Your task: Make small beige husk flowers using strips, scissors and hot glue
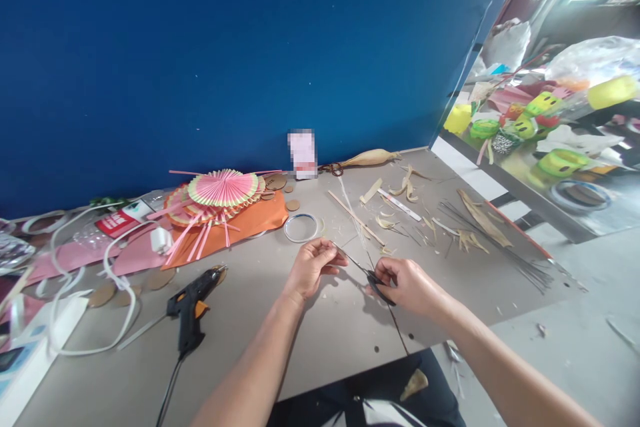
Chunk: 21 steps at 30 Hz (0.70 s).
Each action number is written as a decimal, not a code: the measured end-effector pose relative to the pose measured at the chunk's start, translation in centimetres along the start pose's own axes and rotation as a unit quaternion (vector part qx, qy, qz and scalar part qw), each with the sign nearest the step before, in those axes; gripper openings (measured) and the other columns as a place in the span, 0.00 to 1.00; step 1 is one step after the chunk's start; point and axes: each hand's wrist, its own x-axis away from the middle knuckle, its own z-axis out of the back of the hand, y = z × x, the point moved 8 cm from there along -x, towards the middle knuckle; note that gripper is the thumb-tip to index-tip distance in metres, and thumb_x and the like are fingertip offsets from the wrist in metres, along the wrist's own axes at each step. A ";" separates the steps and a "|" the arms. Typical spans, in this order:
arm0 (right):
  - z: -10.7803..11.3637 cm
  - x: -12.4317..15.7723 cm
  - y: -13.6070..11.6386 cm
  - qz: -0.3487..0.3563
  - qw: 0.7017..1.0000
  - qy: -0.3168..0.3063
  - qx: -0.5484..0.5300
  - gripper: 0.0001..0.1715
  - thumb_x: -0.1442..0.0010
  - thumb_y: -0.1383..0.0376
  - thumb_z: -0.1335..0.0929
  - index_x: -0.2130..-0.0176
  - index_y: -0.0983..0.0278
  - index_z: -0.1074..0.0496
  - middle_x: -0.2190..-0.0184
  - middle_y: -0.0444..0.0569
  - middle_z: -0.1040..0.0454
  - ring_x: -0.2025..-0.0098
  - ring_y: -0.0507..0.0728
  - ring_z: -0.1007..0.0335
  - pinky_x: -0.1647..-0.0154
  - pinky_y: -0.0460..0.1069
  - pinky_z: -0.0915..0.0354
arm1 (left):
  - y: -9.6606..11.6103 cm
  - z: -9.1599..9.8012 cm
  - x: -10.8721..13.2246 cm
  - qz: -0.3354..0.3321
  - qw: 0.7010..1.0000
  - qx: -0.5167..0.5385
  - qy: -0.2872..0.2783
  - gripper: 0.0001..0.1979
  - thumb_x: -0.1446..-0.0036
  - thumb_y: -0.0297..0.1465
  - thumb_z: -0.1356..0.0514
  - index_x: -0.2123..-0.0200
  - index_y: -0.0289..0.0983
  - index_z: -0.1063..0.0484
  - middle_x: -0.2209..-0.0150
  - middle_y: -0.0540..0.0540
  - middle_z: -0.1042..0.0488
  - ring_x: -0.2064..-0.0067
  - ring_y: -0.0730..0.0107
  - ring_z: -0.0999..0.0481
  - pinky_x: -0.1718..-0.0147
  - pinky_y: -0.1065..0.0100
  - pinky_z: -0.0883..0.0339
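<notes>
My right hand (407,283) is closed around the black handles of a pair of scissors (379,287), with the blades pointing left and away from me. Close to the blade tips, my left hand (316,267) is closed in a pinch. Whatever lies between its fingertips is too small to make out. Both hands are just above the grey table (320,367), near its front edge. Ahead of them lie a thin wooden stick (356,220), a roll of clear tape (301,227) and scraps of dried husk (387,221).
A black glue gun (190,310) with its cord lies at left, near a white cable (131,307). Pink paper fans (223,190) rest on orange paper (273,219). Thin wires (525,265) and a long husk (483,217) lie right. A blue wall (240,60) stands behind.
</notes>
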 end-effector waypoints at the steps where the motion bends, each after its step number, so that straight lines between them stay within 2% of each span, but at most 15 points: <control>1: 0.0 0.0 0.0 0.000 1.000 0.000 -0.002 0.18 0.53 0.52 0.33 0.78 0.63 0.38 0.82 0.39 0.39 0.80 0.48 0.49 0.81 0.43 0.51 | 0.0 0.0 0.0 -0.001 1.000 0.000 -0.003 0.10 0.55 0.32 0.38 0.73 0.35 0.36 0.76 0.48 0.25 0.72 0.69 0.23 0.82 0.78 0.36; 14: -0.1 0.0 0.4 -0.003 0.999 0.002 -0.041 0.18 0.54 0.52 0.32 0.78 0.64 0.37 0.82 0.38 0.41 0.79 0.48 0.51 0.80 0.43 0.51 | 0.2 -0.3 0.3 0.009 1.000 -0.006 -0.001 0.11 0.56 0.33 0.37 0.74 0.35 0.37 0.77 0.48 0.25 0.73 0.68 0.23 0.82 0.77 0.37; 21: -0.5 -0.2 0.9 -0.002 0.998 -0.020 -0.060 0.19 0.53 0.51 0.33 0.76 0.64 0.37 0.82 0.38 0.42 0.80 0.48 0.52 0.82 0.42 0.52 | 0.2 -0.3 0.3 0.009 1.000 -0.024 -0.011 0.06 0.54 0.30 0.42 0.74 0.36 0.38 0.74 0.46 0.24 0.71 0.68 0.23 0.78 0.75 0.36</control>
